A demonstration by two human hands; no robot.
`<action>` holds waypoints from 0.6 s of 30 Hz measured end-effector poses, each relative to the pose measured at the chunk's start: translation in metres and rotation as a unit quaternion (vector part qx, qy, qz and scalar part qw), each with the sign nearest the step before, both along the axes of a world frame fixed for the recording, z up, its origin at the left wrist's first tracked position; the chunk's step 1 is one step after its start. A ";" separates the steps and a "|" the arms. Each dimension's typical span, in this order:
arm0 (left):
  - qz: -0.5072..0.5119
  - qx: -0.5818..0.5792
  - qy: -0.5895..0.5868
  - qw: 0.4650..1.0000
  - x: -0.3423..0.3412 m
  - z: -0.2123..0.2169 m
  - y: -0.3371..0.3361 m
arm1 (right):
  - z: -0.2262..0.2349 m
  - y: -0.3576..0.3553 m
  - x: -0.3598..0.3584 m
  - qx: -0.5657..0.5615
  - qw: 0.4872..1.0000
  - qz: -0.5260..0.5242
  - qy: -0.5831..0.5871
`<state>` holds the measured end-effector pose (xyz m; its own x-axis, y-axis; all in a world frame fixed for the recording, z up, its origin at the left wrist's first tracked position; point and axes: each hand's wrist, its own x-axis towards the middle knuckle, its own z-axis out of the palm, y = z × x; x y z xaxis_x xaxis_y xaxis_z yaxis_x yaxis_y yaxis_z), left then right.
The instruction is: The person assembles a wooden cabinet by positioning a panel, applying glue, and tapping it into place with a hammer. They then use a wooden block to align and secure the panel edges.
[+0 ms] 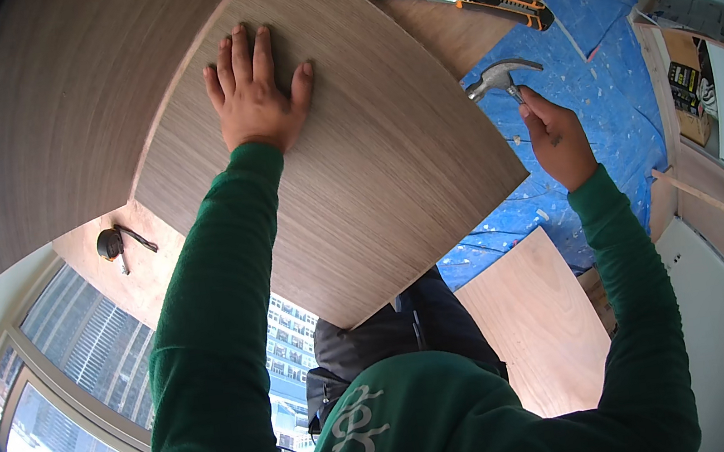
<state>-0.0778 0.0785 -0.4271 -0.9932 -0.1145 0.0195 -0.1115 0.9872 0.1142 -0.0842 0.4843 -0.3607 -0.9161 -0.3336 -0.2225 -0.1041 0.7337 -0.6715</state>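
A: Pressing flat on the veneered panel (354, 163): left hand (256, 94), fingers spread, palm down near its upper edge. The panel has grey-brown wood grain with straight edges, and its lower corner overhangs toward the person.

B: Right hand?

A: Right hand (559, 140) is closed round the handle of a claw hammer (500, 78), just off the panel's right edge, over the blue tarp (607, 75).

B: Counts?

A: One hammer, one tape measure (111, 244) on plywood at left, one orange-black utility knife (465, 0) on the plywood beyond the panel. One loose plywood offcut (539, 321) near the legs.

B: Anything unclear?

A: Hammer handle hidden in the fist. Two dark tools at the top edge are cut off, can't identify them.
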 end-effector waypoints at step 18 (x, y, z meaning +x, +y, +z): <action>0.000 0.015 0.015 1.000 0.001 0.002 0.000 | 0.011 -0.003 0.000 0.054 0.998 0.031 0.013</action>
<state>-0.0773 0.0787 -0.4250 -0.9922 -0.1158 0.0463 -0.1079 0.9833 0.1465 -0.0846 0.4814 -0.3499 -0.9001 -0.3654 -0.2371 -0.1676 0.7930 -0.5858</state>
